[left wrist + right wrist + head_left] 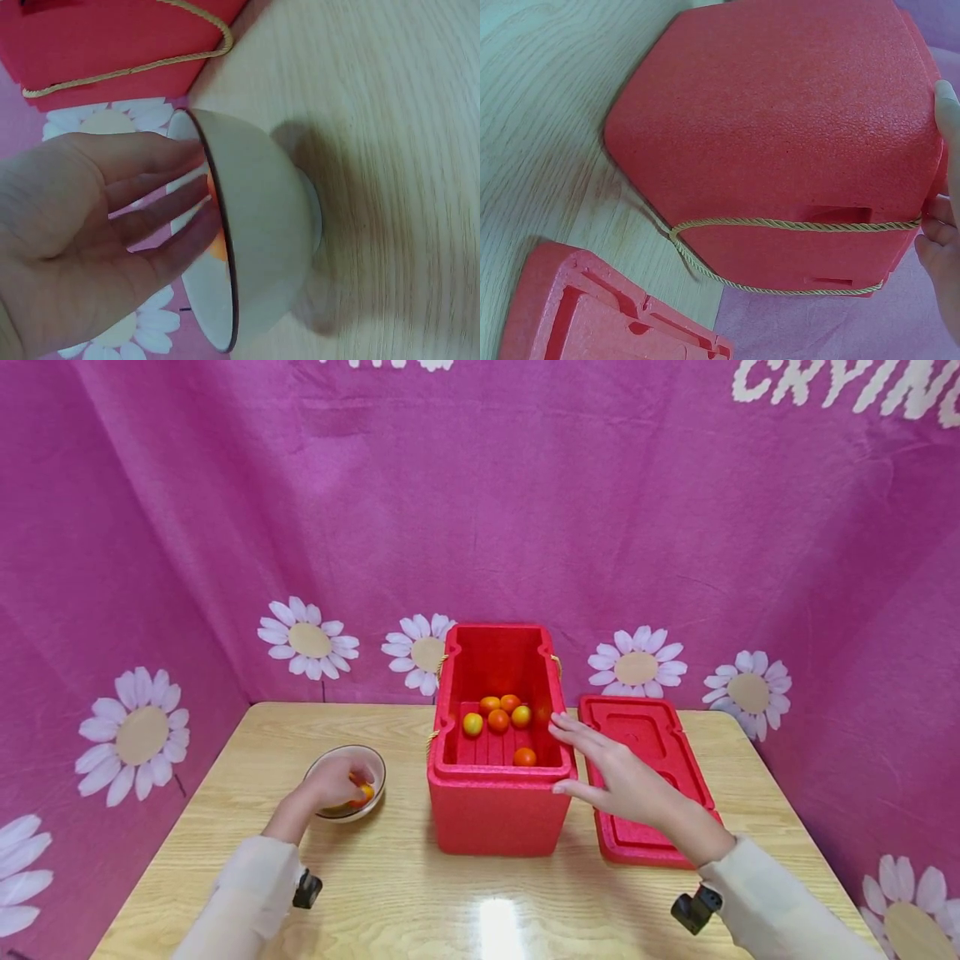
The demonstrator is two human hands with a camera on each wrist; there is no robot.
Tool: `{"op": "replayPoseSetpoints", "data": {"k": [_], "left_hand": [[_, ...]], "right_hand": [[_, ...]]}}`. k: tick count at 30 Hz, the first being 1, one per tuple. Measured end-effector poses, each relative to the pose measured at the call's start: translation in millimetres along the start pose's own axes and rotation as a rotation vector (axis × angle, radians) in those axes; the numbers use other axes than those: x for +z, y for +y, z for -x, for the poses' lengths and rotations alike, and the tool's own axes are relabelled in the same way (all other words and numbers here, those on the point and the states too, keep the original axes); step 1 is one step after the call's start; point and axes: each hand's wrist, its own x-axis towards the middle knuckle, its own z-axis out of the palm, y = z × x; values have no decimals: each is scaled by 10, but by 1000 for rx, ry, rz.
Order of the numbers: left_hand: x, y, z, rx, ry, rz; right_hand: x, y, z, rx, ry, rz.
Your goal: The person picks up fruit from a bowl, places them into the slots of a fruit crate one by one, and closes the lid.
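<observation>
Near side first: reaching down into a pale bowl [262,210] on the table [420,902] with the left hand [339,779], fingers bent over an orange-yellow fruit [365,793]. Pinched or merely touched — cannot tell, with the tips lost behind the rim in the left wrist view. Apparently left to handle: at least one fruit in that bowl, exact count hidden beneath the hand.

Across to the right: touching the red box [498,818] with the right hand [617,768], fingers laid nearly straight on the rim, thumb apart from them near the front corner. Inside, six small loose fruits [498,720], red, orange and yellowish, one by the near wall, five grouped farther back. Probably partway through, to judge by fruit in both containers — but no telling which way, into or out of the box.

Off and lying beside the box: the red lid [641,739], partly covered by the right hand and forearm, so not fitted. Farthest: a magenta curtain [480,527] with white flowers [309,639], its lettering [885,385] cut off at the top.
</observation>
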Motion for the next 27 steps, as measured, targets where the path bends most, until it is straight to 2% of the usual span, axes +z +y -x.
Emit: {"op": "replayPoseSetpoints", "data": {"k": [3, 5, 9, 11, 20, 24, 27], "left_hand": [[14, 19, -13, -1, -46, -40], [42, 9, -14, -25, -69, -57], [92, -37, -9, -33, -70, -65], [92, -60, -9, -18, -66, -49], [-45, -127, 51, 56, -67, 127], [-84, -179, 61, 74, -102, 236], [-107, -196, 73, 70, -121, 276]], "right_hand": [[-2, 5, -2, -4, 7, -4], [0, 7, -2, -4, 8, -3], [2, 5, 2, -12, 13, 0], [1, 7, 4, -17, 19, 3], [6, 14, 0, -17, 24, -4], [2, 14, 4, -18, 28, 3], [3, 11, 5, -20, 29, 4]]}}
